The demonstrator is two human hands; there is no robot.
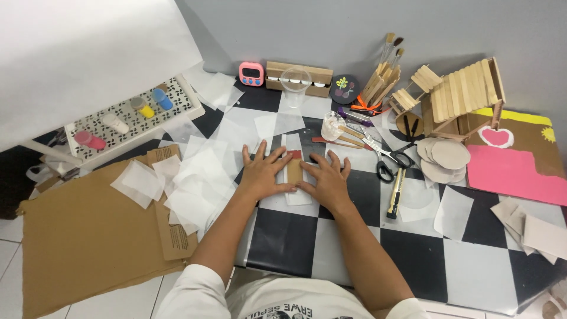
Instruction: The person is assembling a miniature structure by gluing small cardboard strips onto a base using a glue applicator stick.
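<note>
Both of my hands lie flat on the checkered table (331,248), fingers spread. My left hand (264,172) and my right hand (326,179) press down on either side of a small brown cardboard strip (294,171) with a red end. The strip rests on a white paper strip (295,196). Neither hand grips anything; the fingertips only hold the pieces flat against the table.
Scissors (387,162) and a craft knife (394,198) lie to the right, beside round cardboard discs (446,156) and a stick-built house (463,94). A plastic cup (295,85), pink timer (251,73) and brushes (387,65) stand at the back. Paint bottles (142,109), loose papers (195,177) and cardboard (88,230) lie to the left.
</note>
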